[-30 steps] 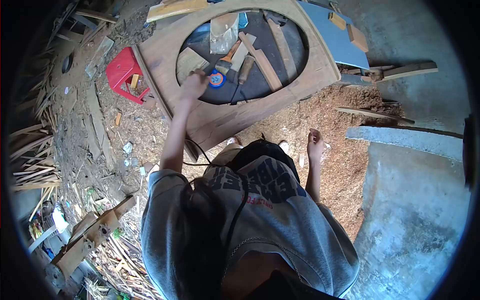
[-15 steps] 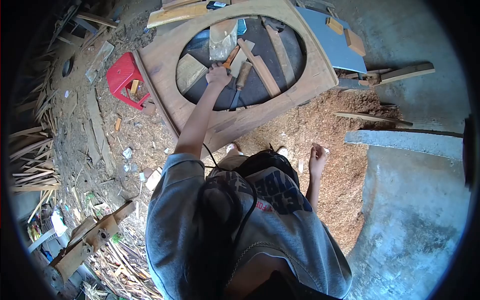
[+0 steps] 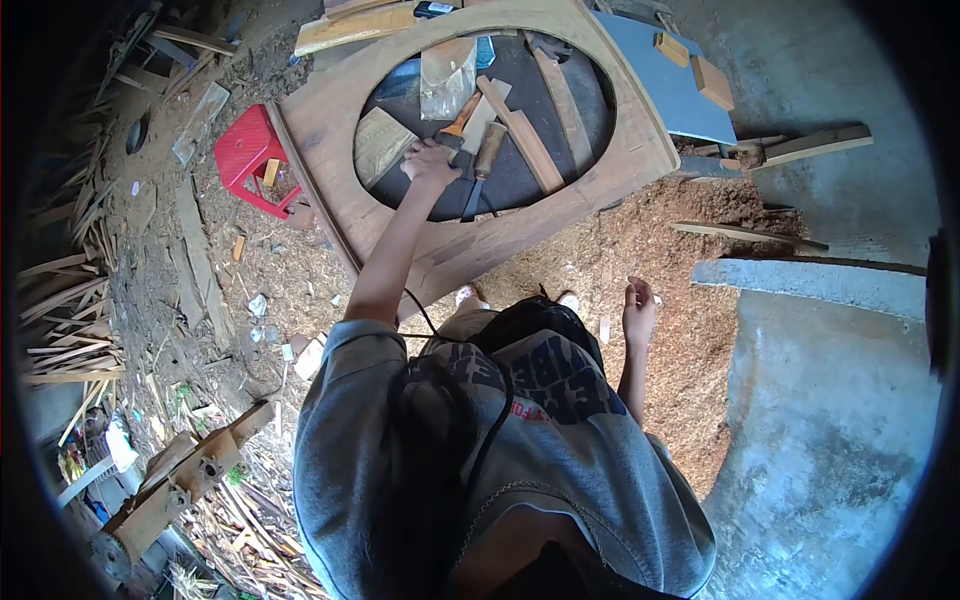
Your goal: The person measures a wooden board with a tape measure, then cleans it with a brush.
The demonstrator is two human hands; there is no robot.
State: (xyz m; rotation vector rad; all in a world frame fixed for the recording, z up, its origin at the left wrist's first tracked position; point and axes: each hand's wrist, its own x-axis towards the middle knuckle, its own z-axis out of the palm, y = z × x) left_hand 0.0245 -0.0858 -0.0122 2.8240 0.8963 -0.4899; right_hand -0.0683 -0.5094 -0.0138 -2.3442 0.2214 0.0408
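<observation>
Head view showed your right hand (image 3: 639,308) hanging beside your body, its fingers loosely bent with no object visible in them. Farther forward, your left hand (image 3: 430,162) was palm down over the dark oval of the desk (image 3: 308,112), its fingers partly fanned; its underside was hidden, so whether it pinched anything could not be told.

Just right of the left hand lay a wooden-handled tool (image 3: 489,150). Its grip pointed away from you, its narrow blade back toward you and slightly left. Keeping your palm low and your wrist clear of that blade seemed the best way to work there, with light fingers so the neighbouring pieces were not nudged.

Just beyond the left hand's fingers lay the brush (image 3: 463,115), bristle end toward the hand; contact could not be made out. Its orange handle pointed forward and right, its long axis running on that slant.

A pale board (image 3: 383,147) lay left of that hand, a wood strip (image 3: 527,142) to its right, and a cloudy sheet (image 3: 447,85) past the brush.
</observation>
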